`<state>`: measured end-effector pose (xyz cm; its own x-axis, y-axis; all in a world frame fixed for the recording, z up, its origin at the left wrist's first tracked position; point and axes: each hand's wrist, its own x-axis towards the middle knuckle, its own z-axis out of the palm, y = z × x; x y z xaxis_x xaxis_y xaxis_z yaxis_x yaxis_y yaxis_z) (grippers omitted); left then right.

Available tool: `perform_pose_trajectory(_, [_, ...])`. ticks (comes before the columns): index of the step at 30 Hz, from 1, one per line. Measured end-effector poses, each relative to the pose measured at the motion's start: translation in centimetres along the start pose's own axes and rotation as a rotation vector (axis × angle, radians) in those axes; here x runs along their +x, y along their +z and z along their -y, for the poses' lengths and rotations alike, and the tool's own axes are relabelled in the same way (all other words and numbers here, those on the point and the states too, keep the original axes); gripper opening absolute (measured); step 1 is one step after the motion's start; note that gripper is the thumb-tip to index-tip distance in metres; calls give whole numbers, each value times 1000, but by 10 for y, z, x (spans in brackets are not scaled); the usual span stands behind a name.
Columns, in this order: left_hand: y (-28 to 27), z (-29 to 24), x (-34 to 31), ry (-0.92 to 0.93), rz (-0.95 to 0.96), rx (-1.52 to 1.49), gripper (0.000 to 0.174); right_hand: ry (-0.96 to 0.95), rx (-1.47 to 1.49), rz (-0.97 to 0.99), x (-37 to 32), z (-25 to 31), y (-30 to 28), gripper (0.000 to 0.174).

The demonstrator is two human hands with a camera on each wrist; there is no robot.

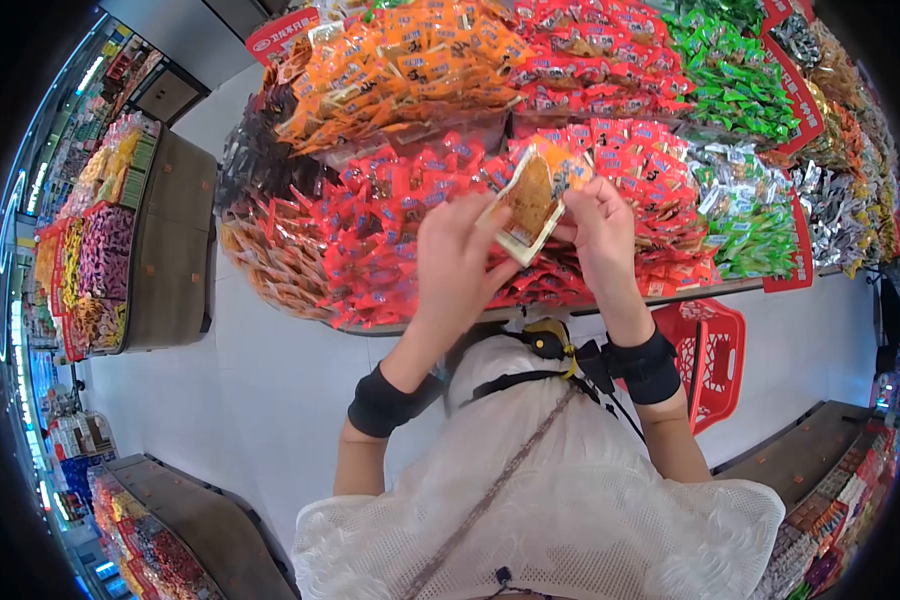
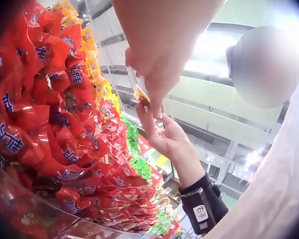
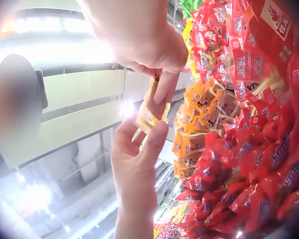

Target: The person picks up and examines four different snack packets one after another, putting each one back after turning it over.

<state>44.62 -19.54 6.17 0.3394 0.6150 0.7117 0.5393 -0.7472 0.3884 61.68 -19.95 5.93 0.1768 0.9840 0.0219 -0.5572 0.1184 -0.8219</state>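
A flat snack packet point(image 1: 536, 194) with a clear front, pale edges and an orange end is held up over the red packets point(image 1: 390, 230). Brown food shows through its window. My right hand point(image 1: 603, 235) pinches the orange end between thumb and fingers. On the other side my left hand point(image 1: 453, 262) holds the lower left edge, slightly blurred. The right wrist view has the packet point(image 3: 152, 112) between both hands, the left thumb and fingertips gripping its lower end. From the left wrist, only a small corner of the packet point(image 2: 141, 95) shows.
Orange packets point(image 1: 400, 70) and green packets point(image 1: 735, 85) are heaped on the display behind. A red shopping basket point(image 1: 715, 365) is on the floor at right. Another snack stand point(image 1: 165, 240) is at left, with more stands behind on both sides.
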Motion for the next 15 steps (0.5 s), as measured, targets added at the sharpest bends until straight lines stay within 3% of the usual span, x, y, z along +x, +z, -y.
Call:
perform_pose_trajectory(3, [-1, -1, 1, 146, 66, 176, 46, 29, -42, 20, -4, -3, 6, 3])
perform_pose_trajectory(6, [3, 9, -8, 145, -2, 147, 41, 36, -107, 61, -9, -6, 8, 10])
perform_pose_trajectory(11, [4, 16, -8, 96, -190, 50, 37, -140, -262, 130, -7, -1, 13, 19])
perform_pose_trajectory(12, [0, 13, -4, 31, -205, 27, 29, -172, -234, 123, -6, -1, 16, 21])
perform_pose_trajectory(15, [-3, 11, -8, -266, -215, -208, 30, -194, -250, 188, -1, 3, 18, 33])
